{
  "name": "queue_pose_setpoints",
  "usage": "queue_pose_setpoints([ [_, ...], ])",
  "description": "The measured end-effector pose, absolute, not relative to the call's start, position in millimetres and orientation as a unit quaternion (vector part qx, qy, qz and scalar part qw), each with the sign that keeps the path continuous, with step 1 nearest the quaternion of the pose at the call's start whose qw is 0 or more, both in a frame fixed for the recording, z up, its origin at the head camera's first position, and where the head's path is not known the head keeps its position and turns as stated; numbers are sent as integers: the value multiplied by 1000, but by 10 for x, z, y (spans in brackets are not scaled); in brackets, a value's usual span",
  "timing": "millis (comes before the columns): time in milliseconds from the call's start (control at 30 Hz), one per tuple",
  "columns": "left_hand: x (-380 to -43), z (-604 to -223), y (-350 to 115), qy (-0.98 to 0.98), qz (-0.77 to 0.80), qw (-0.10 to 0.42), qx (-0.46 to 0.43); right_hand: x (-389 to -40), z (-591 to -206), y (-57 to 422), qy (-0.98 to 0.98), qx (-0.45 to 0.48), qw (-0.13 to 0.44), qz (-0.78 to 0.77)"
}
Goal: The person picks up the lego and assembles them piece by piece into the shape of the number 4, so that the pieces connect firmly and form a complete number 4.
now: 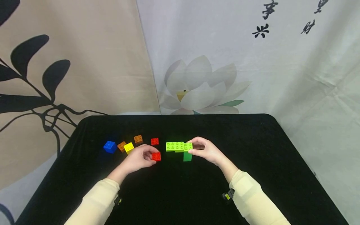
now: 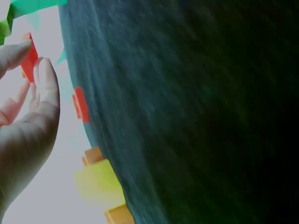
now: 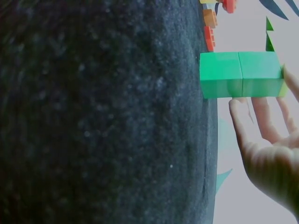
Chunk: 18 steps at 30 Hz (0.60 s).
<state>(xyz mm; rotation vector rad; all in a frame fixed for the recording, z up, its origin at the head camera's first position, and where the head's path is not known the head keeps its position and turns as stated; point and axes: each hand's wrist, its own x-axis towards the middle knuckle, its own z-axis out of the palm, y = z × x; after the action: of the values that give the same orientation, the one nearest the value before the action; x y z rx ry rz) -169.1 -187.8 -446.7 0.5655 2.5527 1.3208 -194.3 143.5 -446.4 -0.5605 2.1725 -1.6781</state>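
Observation:
Between its thumb and fingers, my left hand (image 1: 137, 158) pinches a red toy brick (image 1: 156, 156), studs facing up. The same red brick (image 2: 30, 58) appears edge-on at the upper left of the left wrist view. My right hand (image 1: 206, 152) grips the right end of a joined piece of light-green bricks (image 1: 175, 146). Under that end sits a darker green brick (image 1: 187, 157). From the right wrist, two green block faces (image 3: 240, 74) show side by side, with fingers below and at their right. A small gap separates the held red brick from the green piece.
A second red brick (image 1: 154, 141) lies behind the left hand. Left of it are two orange bricks (image 1: 138, 139), a yellow brick (image 1: 128, 147) and a blue brick (image 1: 110, 147). Everything is on a black-covered table (image 1: 174, 193), with a printed curtain (image 1: 112, 62) behind.

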Motion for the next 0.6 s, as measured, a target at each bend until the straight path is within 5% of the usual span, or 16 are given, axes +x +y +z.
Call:
queue_pose_setpoints([
  [600, -1784, -4418, -1451, 791, 575, 146, 148, -1943, -4470, 1432, 764, -193, 169, -591],
])
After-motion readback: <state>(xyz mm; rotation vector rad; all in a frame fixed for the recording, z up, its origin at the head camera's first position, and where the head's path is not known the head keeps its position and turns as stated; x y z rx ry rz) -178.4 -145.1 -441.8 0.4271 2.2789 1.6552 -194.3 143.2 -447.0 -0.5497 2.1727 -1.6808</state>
